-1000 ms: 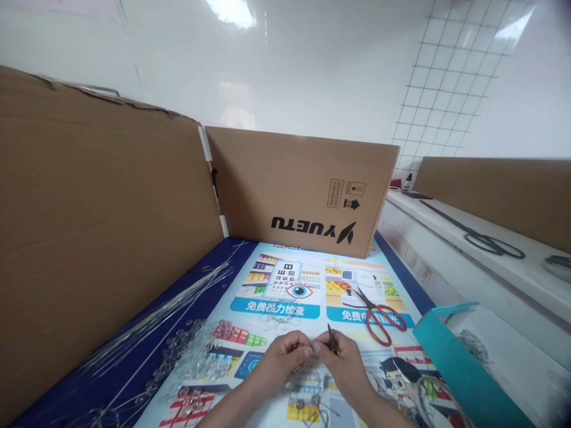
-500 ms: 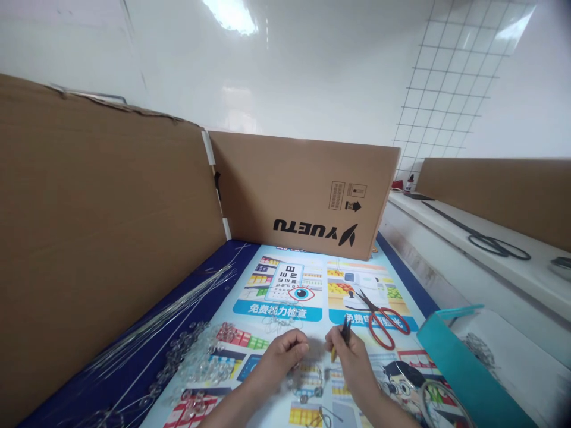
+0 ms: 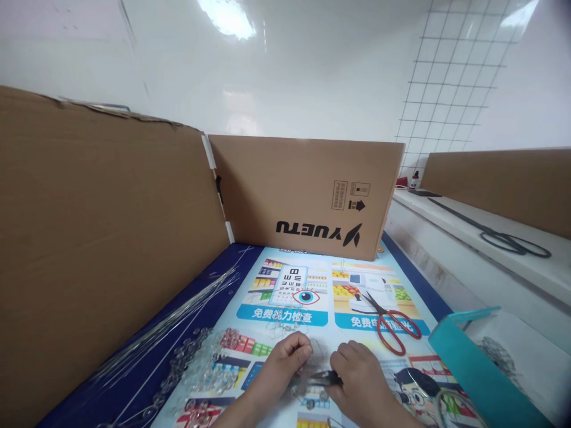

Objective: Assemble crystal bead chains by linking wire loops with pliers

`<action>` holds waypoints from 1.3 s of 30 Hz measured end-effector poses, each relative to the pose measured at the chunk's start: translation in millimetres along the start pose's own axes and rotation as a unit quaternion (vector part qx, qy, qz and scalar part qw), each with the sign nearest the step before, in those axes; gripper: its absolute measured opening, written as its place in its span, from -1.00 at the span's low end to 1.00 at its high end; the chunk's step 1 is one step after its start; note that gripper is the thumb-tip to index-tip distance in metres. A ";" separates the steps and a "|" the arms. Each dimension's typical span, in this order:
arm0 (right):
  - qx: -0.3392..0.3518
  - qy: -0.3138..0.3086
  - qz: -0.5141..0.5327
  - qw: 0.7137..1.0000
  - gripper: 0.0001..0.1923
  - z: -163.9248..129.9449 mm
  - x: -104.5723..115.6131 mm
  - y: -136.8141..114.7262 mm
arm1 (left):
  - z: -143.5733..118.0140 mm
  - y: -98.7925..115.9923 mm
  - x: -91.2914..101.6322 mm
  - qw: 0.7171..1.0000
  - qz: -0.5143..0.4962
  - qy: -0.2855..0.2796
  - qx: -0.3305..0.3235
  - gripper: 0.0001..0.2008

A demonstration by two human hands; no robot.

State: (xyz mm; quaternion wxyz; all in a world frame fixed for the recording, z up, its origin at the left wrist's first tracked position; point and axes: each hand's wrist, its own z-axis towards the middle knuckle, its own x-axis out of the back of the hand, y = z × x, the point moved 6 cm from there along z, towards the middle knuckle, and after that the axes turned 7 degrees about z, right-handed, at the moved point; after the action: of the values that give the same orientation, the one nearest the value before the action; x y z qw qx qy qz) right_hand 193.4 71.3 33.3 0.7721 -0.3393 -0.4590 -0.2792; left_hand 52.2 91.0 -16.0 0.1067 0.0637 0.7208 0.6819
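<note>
Low over the printed mat, my right hand is clamped on small dark pliers, their tip meeting a thin wire piece, seemingly, pinched in my left hand. Clear glassy beads and straight wires lie left; red-handled scissors right. Behind, a brown cardboard box reads "YUETU" upside down.

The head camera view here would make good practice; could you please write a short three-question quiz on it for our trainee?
1. True or false: the red-handled scissors lie on the printed mat, untouched.
2. What does the right hand hold? A) a dark small tool B) a cup C) a pen
3. Which side of the left hand do the clear beads lie on?

Key: 1 true; 2 A; 3 its left.
</note>
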 end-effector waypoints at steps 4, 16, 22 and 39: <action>-0.043 -0.067 -0.064 0.995 -0.85 2.0 0.7 4.7 | 1.1 -0.6 -1.3 1.000 -0.005 -0.001 -0.006 -0.71; -0.086 -0.081 -0.105 0.987 -0.93 4.6 9.9 8.1 | 1.4 -1.2 0.4 0.999 0.017 0.004 -0.030 -0.74; -0.109 -0.103 -0.094 0.984 -0.91 5.2 9.3 8.4 | -1.0 5.9 -4.3 0.999 0.024 -0.011 -0.043 -0.75; -0.070 -0.123 -0.074 0.987 -0.91 5.3 -0.3 10.2 | -3.3 10.5 -8.7 0.997 0.007 -0.057 -0.057 -0.76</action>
State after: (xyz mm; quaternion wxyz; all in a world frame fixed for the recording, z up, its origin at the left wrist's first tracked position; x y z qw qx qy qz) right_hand 198.1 81.7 32.1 0.6613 -0.3896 -0.5538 -0.3228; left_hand 59.2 86.4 -4.9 0.1461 0.1014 0.6727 0.7182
